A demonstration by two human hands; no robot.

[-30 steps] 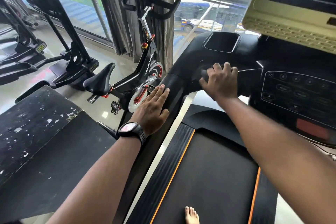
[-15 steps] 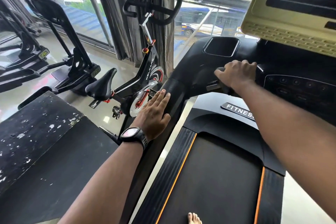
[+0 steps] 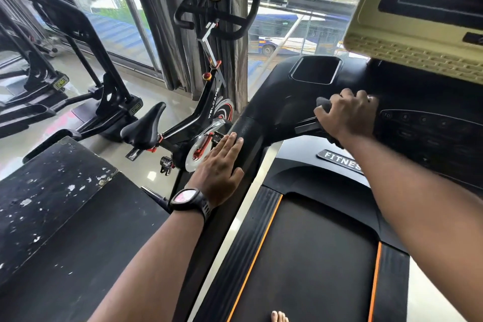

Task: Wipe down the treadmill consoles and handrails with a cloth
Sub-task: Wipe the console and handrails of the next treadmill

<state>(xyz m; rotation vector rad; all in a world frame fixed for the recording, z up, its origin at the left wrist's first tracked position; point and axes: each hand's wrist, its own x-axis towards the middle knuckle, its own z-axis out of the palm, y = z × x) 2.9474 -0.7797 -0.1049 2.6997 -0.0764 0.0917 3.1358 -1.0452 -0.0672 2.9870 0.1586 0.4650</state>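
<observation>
Treadmill [image 3: 300,256]: black belt with orange edge stripes, fills the lower middle of the head view. "FITNESS" badge on the motor cover, partly hidden by the right forearm.

Spin bike [image 3: 209,112]: black and red, stands left of the treadmill by the window curtain.

Console [image 3: 428,133]: black button panel at right, under a cream-cased screen [image 3: 407,55].

Left handrail [image 3: 251,138]: thick black bar running from the console's left end down toward the viewer.

Left hand [image 3: 219,165]: lies flat on the handrail, fingers straight and close together, thumb set apart.

Right hand [image 3: 347,115]: at the console's left edge, beside the button panel. Fingers curled over the cloth [image 3: 323,105], pressing it on the console.

Cloth: dark, bunched, mostly under the hand; seems to stick out above and below the knuckles, hard to separate from the black plastic.

Watch [image 3: 188,200]: black, on the left wrist.

Bare toes [image 3: 279,316]: on the belt, bottom edge.
</observation>
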